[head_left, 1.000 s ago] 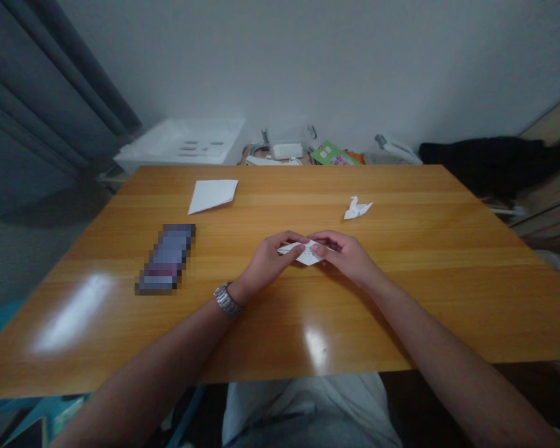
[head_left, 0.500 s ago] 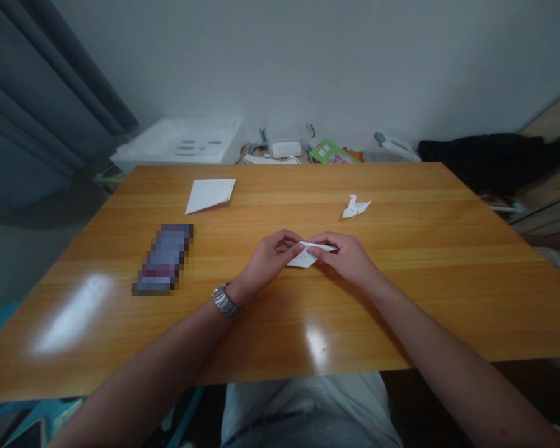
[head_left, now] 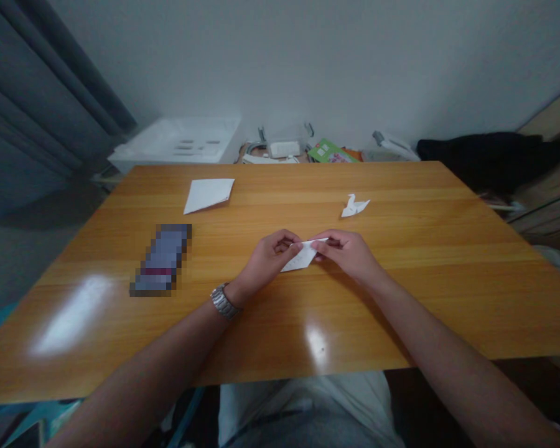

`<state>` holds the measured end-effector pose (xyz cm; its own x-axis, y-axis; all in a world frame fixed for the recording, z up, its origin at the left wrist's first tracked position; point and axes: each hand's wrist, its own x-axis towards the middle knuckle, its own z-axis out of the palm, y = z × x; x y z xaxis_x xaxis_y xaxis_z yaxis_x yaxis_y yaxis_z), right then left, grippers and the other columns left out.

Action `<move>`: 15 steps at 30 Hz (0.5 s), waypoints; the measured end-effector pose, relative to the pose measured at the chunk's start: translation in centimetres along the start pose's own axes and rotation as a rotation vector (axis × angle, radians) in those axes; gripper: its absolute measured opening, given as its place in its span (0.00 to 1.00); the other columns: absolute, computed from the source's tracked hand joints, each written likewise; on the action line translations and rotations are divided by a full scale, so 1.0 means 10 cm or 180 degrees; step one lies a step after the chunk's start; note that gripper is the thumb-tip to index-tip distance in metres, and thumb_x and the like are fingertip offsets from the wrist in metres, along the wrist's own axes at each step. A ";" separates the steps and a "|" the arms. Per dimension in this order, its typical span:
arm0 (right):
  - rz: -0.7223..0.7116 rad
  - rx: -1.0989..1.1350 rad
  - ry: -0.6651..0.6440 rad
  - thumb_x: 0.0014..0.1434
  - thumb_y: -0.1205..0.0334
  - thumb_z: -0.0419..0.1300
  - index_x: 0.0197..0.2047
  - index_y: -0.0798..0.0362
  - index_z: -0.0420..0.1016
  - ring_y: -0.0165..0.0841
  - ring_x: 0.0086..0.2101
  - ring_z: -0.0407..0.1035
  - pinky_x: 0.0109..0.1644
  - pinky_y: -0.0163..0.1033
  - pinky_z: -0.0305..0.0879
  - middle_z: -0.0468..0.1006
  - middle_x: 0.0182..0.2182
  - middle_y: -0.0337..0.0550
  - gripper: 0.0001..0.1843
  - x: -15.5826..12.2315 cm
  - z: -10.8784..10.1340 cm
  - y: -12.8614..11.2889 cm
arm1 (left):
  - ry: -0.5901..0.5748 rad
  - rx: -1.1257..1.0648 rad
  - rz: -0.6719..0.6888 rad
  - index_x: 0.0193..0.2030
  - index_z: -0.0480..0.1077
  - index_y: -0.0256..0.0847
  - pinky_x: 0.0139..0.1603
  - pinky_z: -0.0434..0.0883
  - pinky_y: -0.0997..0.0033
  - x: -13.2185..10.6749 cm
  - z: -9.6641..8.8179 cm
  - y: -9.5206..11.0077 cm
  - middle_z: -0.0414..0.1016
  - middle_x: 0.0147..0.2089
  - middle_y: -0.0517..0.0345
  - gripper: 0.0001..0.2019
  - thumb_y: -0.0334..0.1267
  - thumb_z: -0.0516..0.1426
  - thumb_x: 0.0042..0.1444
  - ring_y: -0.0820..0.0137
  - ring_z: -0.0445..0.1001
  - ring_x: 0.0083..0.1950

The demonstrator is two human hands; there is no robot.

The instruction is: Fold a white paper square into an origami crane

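Note:
A small folded white paper (head_left: 301, 257) is pinched between both hands, above the middle of the wooden table (head_left: 270, 336). My left hand (head_left: 276, 254), with a metal watch (head_left: 224, 301) on its wrist, grips the paper's left part, thumb on top. On the right part, my right hand (head_left: 345, 250) presses its thumb over the upper edge, fingers behind. The fingertips under the paper are partly hidden. Beyond my right hand stands a white paper bird (head_left: 354, 206) with a raised neck and a pointed tail.
At the back left of the table lies a white sheet of paper (head_left: 209, 195). Left of my hands is a pixelated phone-like object (head_left: 163, 258). Behind the table are a white tray (head_left: 182, 140), a green booklet (head_left: 331, 151) and a dark cloth (head_left: 485, 154).
The folded paper has turned slightly, and more of its left side shows below my left thumb. My right thumb and fingers have shifted along its upper edge.

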<state>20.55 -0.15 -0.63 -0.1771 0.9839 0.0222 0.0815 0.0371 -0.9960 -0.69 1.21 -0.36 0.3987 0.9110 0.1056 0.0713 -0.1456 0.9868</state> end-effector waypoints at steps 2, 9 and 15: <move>0.0012 0.0060 -0.0022 0.55 0.46 0.72 0.42 0.53 0.84 0.34 0.32 0.79 0.39 0.39 0.77 0.85 0.35 0.45 0.20 0.00 0.00 0.00 | 0.0010 -0.0009 0.0003 0.40 0.73 0.36 0.36 0.68 0.75 0.01 0.00 -0.01 0.76 0.35 0.56 0.15 0.48 0.63 0.60 0.71 0.73 0.36; 0.0033 0.0113 -0.0052 0.56 0.46 0.71 0.43 0.52 0.84 0.33 0.32 0.79 0.40 0.39 0.77 0.86 0.36 0.46 0.19 0.00 0.00 -0.01 | 0.0058 0.0043 0.0042 0.39 0.73 0.36 0.36 0.69 0.75 0.01 -0.03 -0.01 0.76 0.35 0.56 0.15 0.49 0.63 0.60 0.72 0.73 0.36; 0.0006 -0.0105 -0.0090 0.55 0.45 0.70 0.42 0.53 0.83 0.35 0.33 0.78 0.40 0.40 0.75 0.85 0.36 0.46 0.20 -0.02 0.03 -0.05 | 0.0006 0.0343 0.0077 0.39 0.74 0.36 0.37 0.71 0.75 -0.02 -0.02 0.07 0.79 0.35 0.55 0.15 0.48 0.62 0.62 0.71 0.76 0.36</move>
<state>20.25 -0.41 -0.19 -0.2047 0.9787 0.0174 0.1140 0.0415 -0.9926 -0.90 1.02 0.38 0.3998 0.9074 0.1295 0.1598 -0.2081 0.9650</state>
